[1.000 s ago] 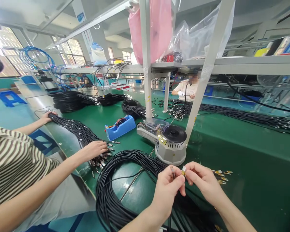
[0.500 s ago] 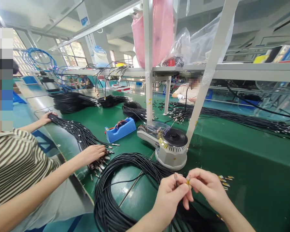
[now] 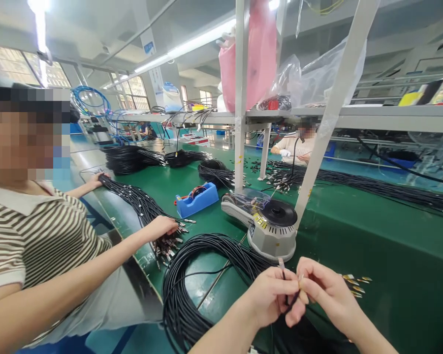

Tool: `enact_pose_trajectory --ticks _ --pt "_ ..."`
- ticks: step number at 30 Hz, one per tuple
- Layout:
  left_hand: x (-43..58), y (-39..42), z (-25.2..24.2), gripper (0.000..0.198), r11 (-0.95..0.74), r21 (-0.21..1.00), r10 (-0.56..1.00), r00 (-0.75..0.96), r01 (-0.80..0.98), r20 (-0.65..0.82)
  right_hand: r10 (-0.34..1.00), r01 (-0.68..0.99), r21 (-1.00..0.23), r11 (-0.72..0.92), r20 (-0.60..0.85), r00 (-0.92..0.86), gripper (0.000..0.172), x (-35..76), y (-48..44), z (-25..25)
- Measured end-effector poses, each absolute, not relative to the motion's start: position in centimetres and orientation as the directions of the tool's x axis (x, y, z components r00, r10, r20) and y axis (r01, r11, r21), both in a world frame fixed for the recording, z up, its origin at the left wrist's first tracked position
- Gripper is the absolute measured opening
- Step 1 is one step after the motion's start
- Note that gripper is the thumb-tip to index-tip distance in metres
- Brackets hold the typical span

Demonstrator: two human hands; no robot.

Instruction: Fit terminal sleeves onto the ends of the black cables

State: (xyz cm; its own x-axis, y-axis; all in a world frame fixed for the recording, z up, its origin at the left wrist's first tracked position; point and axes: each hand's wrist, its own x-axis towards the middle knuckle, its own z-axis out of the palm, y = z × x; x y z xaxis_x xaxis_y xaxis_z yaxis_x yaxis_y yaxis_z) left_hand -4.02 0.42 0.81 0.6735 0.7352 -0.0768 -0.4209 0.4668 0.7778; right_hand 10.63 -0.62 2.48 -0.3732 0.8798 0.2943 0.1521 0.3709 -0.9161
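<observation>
Fingertips together, the left hand (image 3: 271, 295) pinches one thin black cable (image 3: 282, 266), its flat silvery end sticking up, and the right hand (image 3: 325, 287) grips a small pale tip (image 3: 300, 280), both right of one black coil (image 3: 173, 291)'s loop. Behind stand one grey machine (image 3: 271, 241), its dark label (image 3: 251, 230) too small to read, and one blue dispenser (image 3: 199, 201); farther off is one pink bag (image 3: 261, 64).

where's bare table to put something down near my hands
The widest bare green tabletop lies right of the grey machine, between the far cable row and yellowish pieces by your right hand. A smaller patch separates the blue dispenser from the coiled cables. Crowded: around the neighbour's bundle.
</observation>
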Motion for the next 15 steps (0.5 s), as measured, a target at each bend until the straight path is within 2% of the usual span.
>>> enact_pose_trajectory --ticks 2,5,8,10,12,13,15 --pt "-3.7 0.6 0.6 0.022 0.449 0.754 0.768 0.639 -0.48 -0.05 0.874 0.212 -0.892 0.4 0.302 -0.38 0.028 10.7 -0.6 2.7" --pt "-3.4 1.0 0.4 0.021 0.314 0.697 0.889 0.457 -0.644 0.022 0.878 0.286 -0.879 0.381 0.247 -0.409 0.03 11.4 -0.4 3.1" --pt "-3.5 1.3 0.6 0.018 0.205 0.584 0.954 0.295 -0.785 0.062 0.877 0.352 -0.9 0.257 0.065 -0.475 0.025 13.3 0.2 3.4" --pt "-3.7 1.3 0.8 0.015 0.188 0.514 0.965 0.256 -0.837 0.063 0.852 0.426 -0.89 0.164 -0.09 -0.516 0.019 15.3 0.7 3.5" --pt "-3.9 1.1 0.9 0.013 0.194 0.493 0.967 0.251 -0.848 0.051 0.861 0.546 -0.827 0.133 -0.176 -0.477 0.015 17.2 1.2 3.7" --pt "-3.9 1.1 1.0 0.013 0.205 0.501 0.965 0.259 -0.841 0.04 0.891 0.608 -0.782 0.138 -0.171 -0.421 0.013 18.0 1.5 3.9" --pt "-3.9 0.9 1.0 0.013 0.229 0.534 0.957 0.289 -0.814 0.03 0.956 0.691 -0.703 0.171 -0.051 -0.289 0.019 18.6 1.8 4.7"
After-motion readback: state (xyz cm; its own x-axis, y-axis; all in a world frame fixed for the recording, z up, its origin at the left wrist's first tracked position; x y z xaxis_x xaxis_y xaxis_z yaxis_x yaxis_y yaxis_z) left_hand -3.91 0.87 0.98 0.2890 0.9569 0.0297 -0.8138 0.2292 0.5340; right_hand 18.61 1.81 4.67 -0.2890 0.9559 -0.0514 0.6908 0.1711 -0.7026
